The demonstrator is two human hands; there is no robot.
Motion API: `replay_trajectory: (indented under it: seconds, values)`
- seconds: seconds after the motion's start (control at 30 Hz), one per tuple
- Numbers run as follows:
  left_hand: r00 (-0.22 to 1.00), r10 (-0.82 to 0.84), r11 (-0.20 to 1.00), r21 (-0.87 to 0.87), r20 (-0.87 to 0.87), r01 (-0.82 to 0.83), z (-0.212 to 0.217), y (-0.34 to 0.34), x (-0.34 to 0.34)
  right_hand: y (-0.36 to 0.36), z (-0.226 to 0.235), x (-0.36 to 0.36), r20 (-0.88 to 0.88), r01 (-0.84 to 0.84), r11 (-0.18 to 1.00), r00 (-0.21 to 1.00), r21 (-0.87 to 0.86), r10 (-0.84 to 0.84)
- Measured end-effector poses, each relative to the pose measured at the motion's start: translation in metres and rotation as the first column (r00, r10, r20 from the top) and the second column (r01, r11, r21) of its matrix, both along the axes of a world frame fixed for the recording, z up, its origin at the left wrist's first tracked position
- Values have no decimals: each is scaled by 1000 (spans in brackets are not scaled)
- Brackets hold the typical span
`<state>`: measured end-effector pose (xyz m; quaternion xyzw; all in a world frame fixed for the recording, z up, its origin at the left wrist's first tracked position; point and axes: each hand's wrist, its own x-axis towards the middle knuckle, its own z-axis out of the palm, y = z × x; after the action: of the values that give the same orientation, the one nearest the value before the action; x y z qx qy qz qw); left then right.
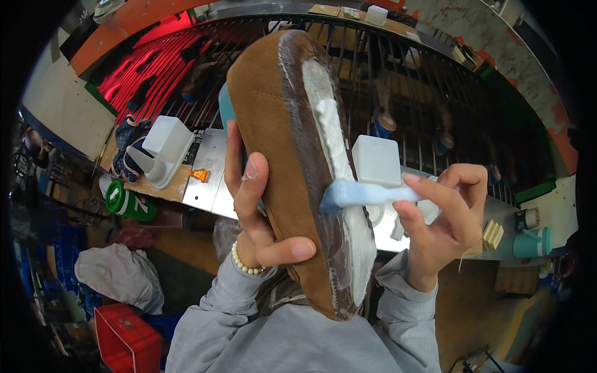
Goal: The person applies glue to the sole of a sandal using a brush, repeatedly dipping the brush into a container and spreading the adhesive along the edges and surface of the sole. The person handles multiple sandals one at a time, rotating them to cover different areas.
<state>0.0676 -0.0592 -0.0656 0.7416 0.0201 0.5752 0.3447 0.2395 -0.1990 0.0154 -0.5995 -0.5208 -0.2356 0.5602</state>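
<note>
Shoe [264,112] and brush [373,194] meet above the near edge of the bench [208,193], your left hand [252,217] wrapped around the brown upper and your right hand [451,217] pinching the pale handle, its tip on the dark band [306,140]. Brushing looks partway through: whitish smears mark the band unevenly, so duller stretches probably want more. You can't see the shoe's far side or the patch under the bristles, and whether the white strip [333,133] is wet is hard to tell.
</note>
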Motion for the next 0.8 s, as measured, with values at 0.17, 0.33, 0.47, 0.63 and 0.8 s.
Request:
replay_trajectory:
  seconds: [0.17,0.33,0.47,0.63,0.8]
  values:
    - [995,-93,985,-146,-19,90,12,-21,-1,9,8,9,39,19,998,999,57,-21]
    - [1000,17,951,309,-8,-14,36,-13,9,13,21,15,27,57,994,998,95,-60]
    - [996,89,872,483,13,-84,47,-10,13,13,30,23,53,81,993,995,83,-85]
    - [995,101,837,538,20,-96,47,-14,15,12,32,39,57,-50,994,997,100,45]
    - [994,108,834,541,27,-106,42,-13,16,11,22,50,65,-239,964,970,117,233]
